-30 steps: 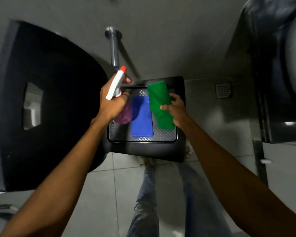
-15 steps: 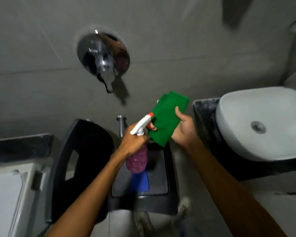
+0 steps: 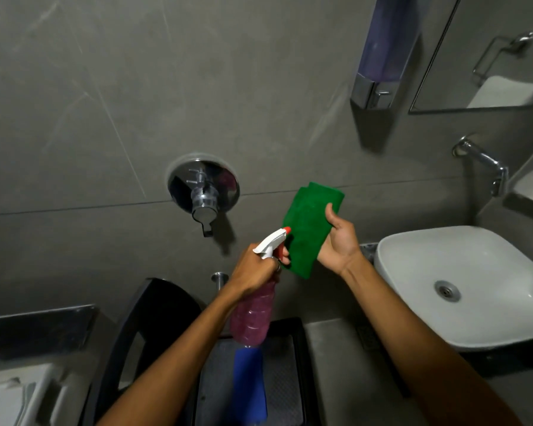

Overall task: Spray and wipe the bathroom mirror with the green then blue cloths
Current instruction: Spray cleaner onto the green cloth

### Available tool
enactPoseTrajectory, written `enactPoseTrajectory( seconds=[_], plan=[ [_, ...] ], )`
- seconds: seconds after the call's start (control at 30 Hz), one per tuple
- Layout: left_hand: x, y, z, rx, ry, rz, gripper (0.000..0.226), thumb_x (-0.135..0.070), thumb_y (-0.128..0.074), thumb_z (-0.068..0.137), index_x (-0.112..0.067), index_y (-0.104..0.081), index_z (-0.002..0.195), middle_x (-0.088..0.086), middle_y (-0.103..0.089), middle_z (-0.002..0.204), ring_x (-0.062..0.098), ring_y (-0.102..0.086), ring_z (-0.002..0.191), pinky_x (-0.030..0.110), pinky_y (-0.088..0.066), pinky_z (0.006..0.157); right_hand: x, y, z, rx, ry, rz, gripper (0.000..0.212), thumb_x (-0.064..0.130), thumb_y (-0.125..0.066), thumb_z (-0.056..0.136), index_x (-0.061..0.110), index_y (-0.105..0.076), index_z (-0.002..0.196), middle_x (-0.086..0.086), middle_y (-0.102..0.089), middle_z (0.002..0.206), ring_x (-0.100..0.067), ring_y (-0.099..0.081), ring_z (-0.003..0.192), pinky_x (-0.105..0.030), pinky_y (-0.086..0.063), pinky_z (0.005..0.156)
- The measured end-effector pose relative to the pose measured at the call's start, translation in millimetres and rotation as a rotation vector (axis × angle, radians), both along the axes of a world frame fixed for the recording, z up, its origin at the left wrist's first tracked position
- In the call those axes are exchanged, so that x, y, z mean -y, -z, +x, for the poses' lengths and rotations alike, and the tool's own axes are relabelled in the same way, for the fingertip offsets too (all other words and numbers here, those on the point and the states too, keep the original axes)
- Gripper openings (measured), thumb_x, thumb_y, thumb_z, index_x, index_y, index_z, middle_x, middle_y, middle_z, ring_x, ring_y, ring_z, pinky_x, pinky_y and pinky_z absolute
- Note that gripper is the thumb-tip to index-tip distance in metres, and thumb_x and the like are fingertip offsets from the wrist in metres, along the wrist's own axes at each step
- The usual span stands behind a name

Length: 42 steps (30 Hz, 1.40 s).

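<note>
My left hand (image 3: 253,267) grips a spray bottle (image 3: 254,315) with pink liquid, a white trigger head and a red nozzle that points at the green cloth. My right hand (image 3: 339,241) holds the folded green cloth (image 3: 308,226) upright in front of the grey wall. The blue cloth (image 3: 249,382) lies folded on the seat of a black chair (image 3: 154,309) below my hands. A corner of the mirror (image 3: 486,56) shows at the top right, well above and right of both hands.
A white basin (image 3: 474,272) sits on a dark counter at the right, with a chrome tap (image 3: 486,164) above it. A chrome wall valve (image 3: 203,189) is at centre. A soap dispenser (image 3: 379,53) hangs left of the mirror. A white fixture (image 3: 10,395) is at lower left.
My head has tilted up from the chair to the wall and mirror. Both hands have risen from the chair seat with the bottle and the green cloth.
</note>
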State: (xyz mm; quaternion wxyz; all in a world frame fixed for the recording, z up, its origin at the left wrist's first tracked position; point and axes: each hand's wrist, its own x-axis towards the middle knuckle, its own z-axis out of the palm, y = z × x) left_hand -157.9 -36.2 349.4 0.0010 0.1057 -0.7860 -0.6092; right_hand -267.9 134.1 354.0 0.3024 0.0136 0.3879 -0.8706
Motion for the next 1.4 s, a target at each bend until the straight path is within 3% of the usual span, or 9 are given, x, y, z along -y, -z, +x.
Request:
enactPoseTrajectory(
  seconds=[0.1,0.23,0.5,0.6,0.7,0.87,1.03,1.23,1.4],
  plan=[
    [1.4,15.0,14.6,0.056,0.02,0.002,0.044,-0.004,-0.05,0.069,-0.034,-0.076,0.087,0.014,-0.079,0.082,0.017,-0.066,0.06,0.045,-0.065,0.066,-1.9,-0.9,-1.7,0.025,0.051,0.003,0.062,0.048,-0.042,0.102,0.007,-0.048,0.148,-0.016,-0.055,0.148,-0.035,-0.05,0.138,-0.054,-0.036,0.117],
    [2.6,34.0,32.8,0.178,0.069,-0.014,0.035,-0.009,-0.048,0.068,-0.013,-0.075,0.088,0.027,-0.075,0.083,0.019,-0.062,0.054,0.049,-0.064,0.068,-2.9,5.8,-1.9,0.066,0.081,0.063,0.057,0.047,-0.044,0.102,0.009,-0.052,0.143,-0.014,-0.066,0.131,-0.033,-0.061,0.12,-0.052,-0.046,0.105],
    [5.0,27.2,16.9,0.032,-0.014,0.024,0.055,0.005,-0.053,0.072,-0.017,-0.074,0.118,0.001,-0.077,0.085,0.017,-0.075,0.069,0.028,-0.061,0.059,2.9,21.1,-4.4,0.077,0.091,0.059,0.059,0.049,-0.043,0.102,0.008,-0.053,0.143,-0.015,-0.06,0.14,-0.036,-0.056,0.126,-0.056,-0.035,0.118],
    [4.7,26.3,6.9,0.007,-0.028,0.001,0.041,0.01,-0.058,0.072,-0.01,-0.078,0.101,0.003,-0.076,0.081,0.003,-0.071,0.066,0.022,-0.057,0.059,5.6,25.6,-3.0,0.078,0.088,0.076,0.06,0.05,-0.042,0.101,0.006,-0.054,0.141,-0.016,-0.061,0.136,-0.036,-0.056,0.126,-0.055,-0.036,0.117],
    [7.6,45.4,8.6,0.051,-0.013,-0.009,0.026,0.005,-0.058,0.068,-0.009,-0.074,0.082,0.012,-0.076,0.08,0.011,-0.07,0.069,0.04,-0.063,0.065,7.0,38.2,2.0,0.105,0.082,0.085,0.064,0.05,-0.042,0.101,0.007,-0.046,0.149,-0.016,-0.058,0.142,-0.035,-0.055,0.129,-0.054,-0.034,0.119],
    [21.8,121.0,44.9,0.171,-0.054,0.028,0.063,0.007,-0.06,0.078,-0.017,-0.07,0.135,0.01,-0.077,0.127,0.022,-0.072,0.105,0.041,-0.059,0.098,7.2,75.9,15.3,0.199,0.054,0.11,0.065,0.05,-0.042,0.101,0.008,-0.045,0.15,-0.013,-0.062,0.14,-0.034,-0.055,0.132,-0.056,-0.035,0.118],
    [37.8,215.8,102.8,0.36,-0.537,0.268,0.039,0.007,-0.07,0.091,0.002,-0.07,0.13,0.014,-0.068,0.095,-0.006,-0.06,0.052,0.009,-0.05,0.06,10.7,129.7,36.9,0.34,0.03,0.146,0.065,0.05,-0.033,0.103,0.009,-0.039,0.154,-0.014,-0.045,0.155,-0.035,-0.043,0.141,-0.056,-0.026,0.123],
    [53.4,287.3,117.5,0.443,-0.792,0.37,0.053,0.006,-0.07,0.092,0.007,-0.057,0.143,0.022,-0.069,0.129,0.024,-0.061,0.106,0.039,-0.055,0.104,12.7,197.1,71.4,0.431,0.039,0.168,0.051,0.047,-0.043,0.102,0.011,-0.065,0.132,-0.013,-0.067,0.134,-0.032,-0.061,0.124,-0.055,-0.031,0.121],
    [52.7,321.5,111.3,0.444,-0.846,0.431,0.063,0.009,-0.069,0.092,0.006,-0.048,0.151,0.03,-0.058,0.149,0.037,-0.06,0.133,0.051,-0.042,0.122,13.3,225.7,87.8,0.463,0.02,0.151,0.06,0.047,-0.047,0.1,0.01,-0.049,0.148,-0.015,-0.054,0.15,-0.036,-0.049,0.14,-0.056,-0.034,0.119]
  ],
)
